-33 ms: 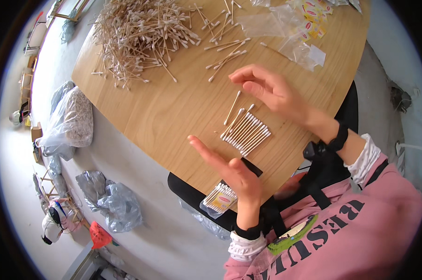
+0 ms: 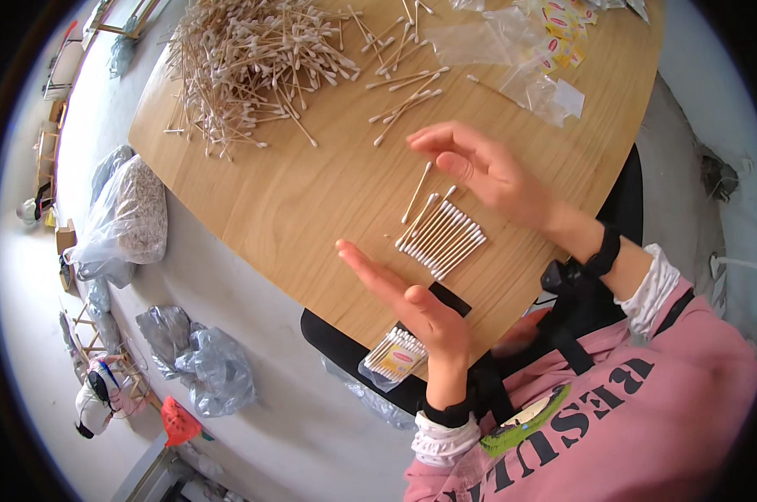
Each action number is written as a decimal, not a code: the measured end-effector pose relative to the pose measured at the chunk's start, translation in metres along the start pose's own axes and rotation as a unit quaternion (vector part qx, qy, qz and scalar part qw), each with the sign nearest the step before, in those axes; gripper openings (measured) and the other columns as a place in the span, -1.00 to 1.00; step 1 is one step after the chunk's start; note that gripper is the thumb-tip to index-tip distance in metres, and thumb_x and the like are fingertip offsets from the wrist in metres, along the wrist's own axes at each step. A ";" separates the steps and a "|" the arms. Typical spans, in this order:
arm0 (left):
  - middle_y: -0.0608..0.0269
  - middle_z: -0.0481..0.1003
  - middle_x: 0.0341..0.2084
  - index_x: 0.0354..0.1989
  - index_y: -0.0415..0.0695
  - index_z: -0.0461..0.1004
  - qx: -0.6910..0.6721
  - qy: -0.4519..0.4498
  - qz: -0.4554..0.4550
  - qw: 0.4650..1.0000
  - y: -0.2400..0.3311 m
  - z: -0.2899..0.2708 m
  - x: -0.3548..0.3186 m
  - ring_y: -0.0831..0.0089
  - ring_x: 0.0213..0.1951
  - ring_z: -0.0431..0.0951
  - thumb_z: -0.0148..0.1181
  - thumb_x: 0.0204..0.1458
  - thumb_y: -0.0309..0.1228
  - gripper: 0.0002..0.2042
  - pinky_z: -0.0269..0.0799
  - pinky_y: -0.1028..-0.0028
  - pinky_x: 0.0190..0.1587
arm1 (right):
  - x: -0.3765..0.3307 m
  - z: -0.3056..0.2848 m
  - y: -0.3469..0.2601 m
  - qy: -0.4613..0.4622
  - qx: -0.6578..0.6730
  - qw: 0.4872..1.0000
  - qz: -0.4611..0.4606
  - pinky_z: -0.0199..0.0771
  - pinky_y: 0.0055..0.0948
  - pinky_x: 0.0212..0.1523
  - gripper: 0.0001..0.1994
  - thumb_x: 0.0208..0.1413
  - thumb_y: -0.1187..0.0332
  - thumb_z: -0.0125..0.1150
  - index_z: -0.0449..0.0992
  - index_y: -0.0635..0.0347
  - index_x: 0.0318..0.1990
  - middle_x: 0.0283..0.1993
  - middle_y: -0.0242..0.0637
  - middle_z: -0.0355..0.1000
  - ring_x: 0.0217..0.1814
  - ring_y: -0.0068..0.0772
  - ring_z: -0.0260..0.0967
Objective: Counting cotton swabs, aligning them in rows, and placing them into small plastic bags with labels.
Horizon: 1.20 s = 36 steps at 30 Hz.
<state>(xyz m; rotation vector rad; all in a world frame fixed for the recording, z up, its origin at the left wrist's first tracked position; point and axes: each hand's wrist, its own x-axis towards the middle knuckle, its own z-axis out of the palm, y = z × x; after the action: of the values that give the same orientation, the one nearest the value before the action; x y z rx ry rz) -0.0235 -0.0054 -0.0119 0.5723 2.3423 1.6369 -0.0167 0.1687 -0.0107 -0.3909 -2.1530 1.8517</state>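
A row of cotton swabs (image 2: 442, 237) lies side by side on the wooden table, white tips at both ends. One stray swab (image 2: 417, 193) rests just left of the row's far end. My right hand (image 2: 487, 167) hovers beyond the row, fingers together and gently curved, thumb apart, nothing in it. On the near left side, my left hand (image 2: 412, 305) is held edge-on with fingers stretched out and thumb raised, also holding nothing. Beneath its wrist, at the table edge, sits a clear pack of swabs (image 2: 395, 358) with a yellow label.
A big heap of loose swabs (image 2: 244, 67) covers the far left of the table, with scattered swabs (image 2: 408, 100) beside it. Clear plastic bags (image 2: 487, 42) and yellow labels (image 2: 565, 33) lie far right. Filled bags (image 2: 127, 217) stand on the floor; another person (image 2: 102, 393) is at lower left.
My right hand has shifted very slightly toward me. My left hand has moved barely at all, and the swabs lie as before.
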 end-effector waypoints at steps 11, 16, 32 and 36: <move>-0.03 -0.13 0.50 0.51 -0.20 -0.24 -0.261 0.053 -0.063 0.962 0.007 0.008 0.018 0.15 0.53 -0.26 -0.46 0.29 0.27 -0.15 -0.44 0.14 0.50 | -0.022 0.021 0.005 0.001 0.207 0.978 0.021 0.27 -0.41 0.29 -0.49 0.41 -0.03 -0.10 0.39 0.28 0.15 0.12 -0.29 0.41 0.25 -0.48 0.31; -0.14 -0.21 0.50 0.49 -0.32 -0.18 0.241 -0.085 0.063 0.965 0.016 0.000 0.009 -0.02 0.52 -0.30 -0.03 0.14 0.30 0.01 -0.37 0.01 0.48 | -0.040 0.006 0.001 0.099 0.145 0.984 -0.017 0.25 -0.38 0.29 -0.48 0.41 -0.04 -0.12 0.35 0.28 0.17 0.14 -0.24 0.40 0.25 -0.44 0.32; -0.19 -0.19 0.49 0.48 -0.35 -0.20 0.200 -0.135 0.047 0.969 0.017 0.000 -0.012 -0.03 0.52 -0.31 0.04 0.05 0.32 0.10 -0.39 0.04 0.48 | -0.064 -0.003 0.003 0.131 0.161 0.978 0.000 0.20 -0.30 0.37 -0.48 0.43 -0.03 -0.17 0.32 0.29 0.19 0.19 -0.18 0.39 0.31 -0.36 0.30; -0.03 -0.18 0.51 0.52 -0.17 -0.24 -0.140 0.095 -0.043 0.985 0.008 0.004 -0.015 0.16 0.53 -0.26 -0.42 0.32 0.22 -0.20 -0.39 0.15 0.49 | -0.064 0.020 0.008 0.136 0.183 0.974 -0.007 0.13 -0.29 0.43 -0.41 0.40 -0.11 -0.20 0.28 0.29 0.23 0.27 -0.13 0.31 0.41 -0.32 0.20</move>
<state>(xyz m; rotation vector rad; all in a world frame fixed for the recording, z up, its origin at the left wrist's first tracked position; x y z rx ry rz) -0.0069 -0.0055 -0.0063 0.2658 2.1651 2.0107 0.0346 0.1273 -0.0233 -0.5074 -1.5933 2.0004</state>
